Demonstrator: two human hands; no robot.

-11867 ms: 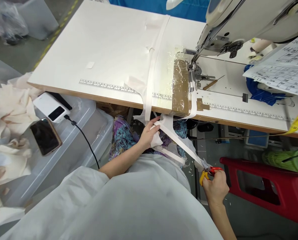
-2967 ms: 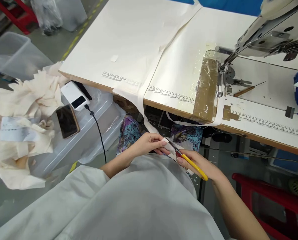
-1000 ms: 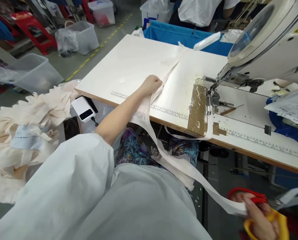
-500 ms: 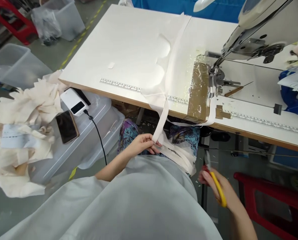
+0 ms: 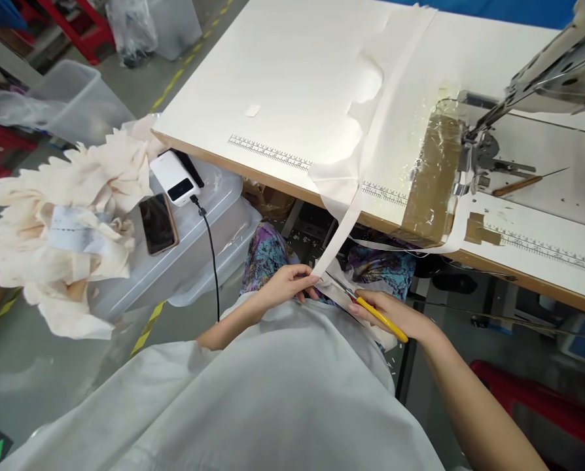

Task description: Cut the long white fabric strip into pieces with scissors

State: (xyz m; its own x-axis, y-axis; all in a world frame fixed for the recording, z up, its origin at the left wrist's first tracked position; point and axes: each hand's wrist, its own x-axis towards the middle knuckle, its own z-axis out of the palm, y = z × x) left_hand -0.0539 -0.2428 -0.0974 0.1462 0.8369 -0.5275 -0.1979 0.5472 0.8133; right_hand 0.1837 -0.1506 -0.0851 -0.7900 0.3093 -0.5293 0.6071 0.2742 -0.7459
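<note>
Grey concrete floor [image 5: 52,366] w/ yellow line; white sewing table [image 5: 292,72]; clear plastic bins [image 5: 76,98]; red stool [image 5: 542,405].

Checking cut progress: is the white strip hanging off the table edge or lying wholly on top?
Hanging: the white fabric strip drops over the table edge to the left hand.

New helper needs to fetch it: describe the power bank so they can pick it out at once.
Start at the white sewing table and drop off its near-left corner to the clear plastic bin lid. The power bank lies there beside a dark phone. It alone is a white block with a small black screen and a black cable plugged in.
</note>
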